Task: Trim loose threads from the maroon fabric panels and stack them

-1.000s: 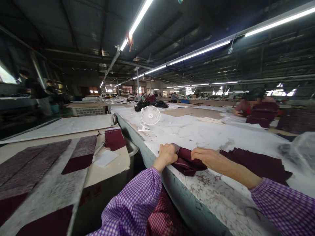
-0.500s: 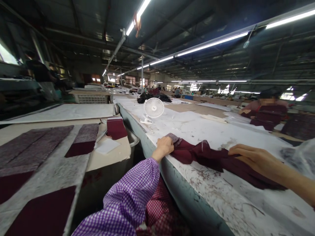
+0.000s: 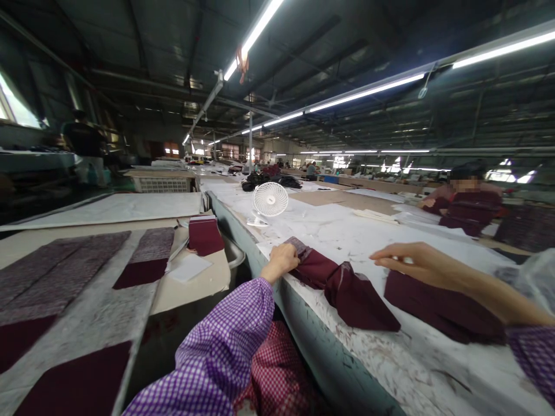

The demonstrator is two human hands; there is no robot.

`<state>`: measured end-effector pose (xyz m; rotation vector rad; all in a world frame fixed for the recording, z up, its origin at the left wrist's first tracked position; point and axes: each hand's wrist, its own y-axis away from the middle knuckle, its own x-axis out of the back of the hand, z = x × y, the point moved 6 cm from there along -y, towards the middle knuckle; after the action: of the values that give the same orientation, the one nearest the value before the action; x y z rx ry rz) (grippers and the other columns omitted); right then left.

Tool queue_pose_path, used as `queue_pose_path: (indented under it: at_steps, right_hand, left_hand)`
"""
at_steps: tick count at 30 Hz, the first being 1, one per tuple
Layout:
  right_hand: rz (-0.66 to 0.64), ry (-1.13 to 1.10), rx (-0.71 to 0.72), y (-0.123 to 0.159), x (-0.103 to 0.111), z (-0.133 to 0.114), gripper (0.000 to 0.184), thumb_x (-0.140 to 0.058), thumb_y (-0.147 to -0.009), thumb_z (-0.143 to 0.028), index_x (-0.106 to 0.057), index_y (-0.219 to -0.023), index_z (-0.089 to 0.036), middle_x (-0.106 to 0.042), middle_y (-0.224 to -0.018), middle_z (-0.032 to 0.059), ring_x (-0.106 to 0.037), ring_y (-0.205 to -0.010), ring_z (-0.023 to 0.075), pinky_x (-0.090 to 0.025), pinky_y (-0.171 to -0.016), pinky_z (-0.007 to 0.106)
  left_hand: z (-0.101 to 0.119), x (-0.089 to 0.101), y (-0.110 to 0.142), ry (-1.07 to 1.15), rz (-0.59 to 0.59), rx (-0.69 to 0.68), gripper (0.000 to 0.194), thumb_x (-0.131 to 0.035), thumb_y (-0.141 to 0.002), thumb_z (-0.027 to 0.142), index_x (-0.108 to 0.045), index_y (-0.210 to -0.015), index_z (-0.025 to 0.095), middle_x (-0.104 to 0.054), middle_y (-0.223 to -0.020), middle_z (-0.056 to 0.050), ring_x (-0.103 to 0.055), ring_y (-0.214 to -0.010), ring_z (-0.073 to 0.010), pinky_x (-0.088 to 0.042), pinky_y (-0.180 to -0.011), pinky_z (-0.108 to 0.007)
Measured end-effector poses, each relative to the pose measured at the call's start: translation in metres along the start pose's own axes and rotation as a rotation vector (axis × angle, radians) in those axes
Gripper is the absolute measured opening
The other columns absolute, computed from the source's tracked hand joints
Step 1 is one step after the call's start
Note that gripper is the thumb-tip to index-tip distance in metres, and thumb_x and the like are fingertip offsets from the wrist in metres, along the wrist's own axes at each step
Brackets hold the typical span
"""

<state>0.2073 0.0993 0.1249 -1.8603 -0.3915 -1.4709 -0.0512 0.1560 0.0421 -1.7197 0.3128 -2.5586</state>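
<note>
At the near edge of the white-topped table (image 3: 321, 237), my left hand (image 3: 282, 260) is closed on the end of a crumpled maroon fabric piece (image 3: 359, 297). A greyish patch of that fabric shows beside its fingers. The loose end of the piece lies folded over on the tabletop to the right. My right hand (image 3: 416, 263) is stretched out above a second maroon fabric piece (image 3: 442, 306), its fingers extended with nothing seen in them. A gap separates the two pieces. Whether the right hand touches the cloth beneath cannot be made out.
A small white fan (image 3: 269, 200) stands farther up the table, before a dark cloth pile (image 3: 271, 180). On the left table lie maroon and grey panels (image 3: 145, 254) and a maroon stack (image 3: 206, 236). A person (image 3: 468, 199) handles maroon cloth across the table at right.
My right hand has let go of the maroon fabric and lifted slightly, moving left. The cloth between my hands has parted into two separate pieces. My left hand keeps its hold.
</note>
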Motion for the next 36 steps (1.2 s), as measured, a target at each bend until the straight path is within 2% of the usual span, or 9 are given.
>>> queue_pose_path:
  at_steps: [4,9,14,19,23,26,28,31,36]
  right_hand:
    - [-0.232,0.066,0.237,-0.07,-0.046,-0.047,0.033,-0.04,-0.09,-0.031,-0.071,-0.099,-0.022,-0.07,-0.103,0.007,-0.062,-0.097,0.0226,-0.045,-0.088,0.037]
    - [-0.497,0.091,0.224,-0.111,-0.112,-0.068,0.027,-0.059,-0.076,-0.023,-0.071,-0.099,-0.023,-0.072,-0.093,0.0027,-0.066,-0.081,0.0178,-0.048,-0.074,0.026]
    - [-0.51,0.095,0.159,-0.112,-0.121,-0.062,0.028,-0.064,-0.071,-0.027,-0.072,-0.097,-0.022,-0.072,-0.091,0.0046,-0.065,-0.081,0.0205,-0.047,-0.073,0.029]
    - [-0.512,0.055,0.133,-0.114,-0.11,-0.06,0.03,-0.052,-0.08,-0.025,-0.07,-0.104,-0.022,-0.071,-0.103,0.005,-0.065,-0.09,0.0202,-0.047,-0.081,0.03]
    - [-0.234,-0.013,0.114,-0.098,-0.071,-0.056,0.039,-0.042,-0.089,-0.034,-0.057,-0.122,-0.019,-0.059,-0.126,0.0088,-0.059,-0.104,0.0209,-0.045,-0.086,0.032]
    - [-0.006,0.0,0.016,-0.061,-0.043,-0.06,0.032,-0.038,-0.092,-0.04,-0.063,-0.09,-0.02,-0.069,-0.09,0.0063,-0.062,-0.077,0.0187,-0.045,-0.068,0.03]
    - [-0.083,0.084,-0.019,-0.029,-0.049,-0.073,0.038,-0.041,-0.091,-0.048,-0.058,-0.071,-0.02,-0.064,-0.07,0.0031,-0.058,-0.064,0.0171,-0.039,-0.058,0.028]
    - [-0.148,0.174,-0.005,0.014,-0.071,-0.096,0.039,-0.057,-0.079,-0.058,-0.058,-0.081,-0.019,-0.063,-0.08,0.0055,-0.058,-0.069,0.0204,-0.038,-0.057,0.029]
    - [0.03,0.264,0.016,0.04,-0.095,-0.104,0.014,-0.048,-0.089,-0.026,-0.058,-0.084,-0.018,-0.061,-0.085,0.0068,-0.056,-0.08,0.0224,-0.041,-0.066,0.033]
  left_hand:
    - [0.001,-0.002,0.001,0.021,0.01,-0.001,0.011,-0.06,-0.073,0.02,-0.071,-0.075,0.02,-0.071,-0.092,-0.008,-0.062,-0.099,-0.026,-0.044,-0.088,-0.035]
    - [-0.011,-0.006,-0.002,0.172,-0.002,-0.034,0.008,-0.065,-0.071,0.021,-0.071,-0.07,0.016,-0.071,-0.08,-0.008,-0.064,-0.088,-0.0254,-0.047,-0.083,-0.035]
    - [-0.048,0.035,-0.002,0.49,0.078,-0.077,0.023,-0.053,-0.088,0.028,-0.068,-0.099,0.014,-0.071,-0.09,-0.005,-0.063,-0.078,-0.0133,-0.049,-0.076,-0.026]
    - [-0.061,0.081,0.031,0.672,0.247,-0.138,0.026,-0.048,-0.09,0.027,-0.062,-0.104,0.011,-0.068,-0.1,-0.005,-0.059,-0.09,-0.015,-0.046,-0.084,-0.027]
    - [-0.036,0.06,0.075,0.73,0.191,-0.214,0.016,-0.06,-0.081,0.024,-0.068,-0.09,0.015,-0.071,-0.09,-0.004,-0.062,-0.086,-0.0169,-0.046,-0.082,-0.029]
    - [-0.02,0.031,0.095,0.69,0.214,-0.178,0.008,-0.061,-0.079,0.021,-0.068,-0.08,0.017,-0.069,-0.084,-0.003,-0.061,-0.083,-0.0183,-0.045,-0.078,-0.031]
    - [-0.005,0.018,0.1,0.632,0.25,-0.196,0.008,-0.06,-0.079,0.02,-0.066,-0.075,0.018,-0.067,-0.081,-0.003,-0.059,-0.084,-0.0188,-0.044,-0.079,-0.031]
    - [0.026,0.007,0.095,0.52,0.31,-0.264,0.006,-0.06,-0.08,0.022,-0.063,-0.078,0.018,-0.065,-0.086,-0.004,-0.056,-0.091,-0.02,-0.042,-0.085,-0.033]
    - [0.07,-0.013,0.07,0.331,0.209,-0.213,0.027,-0.06,-0.077,0.033,-0.06,-0.097,0.014,-0.065,-0.097,-0.011,-0.055,-0.097,-0.0271,-0.043,-0.087,-0.04]
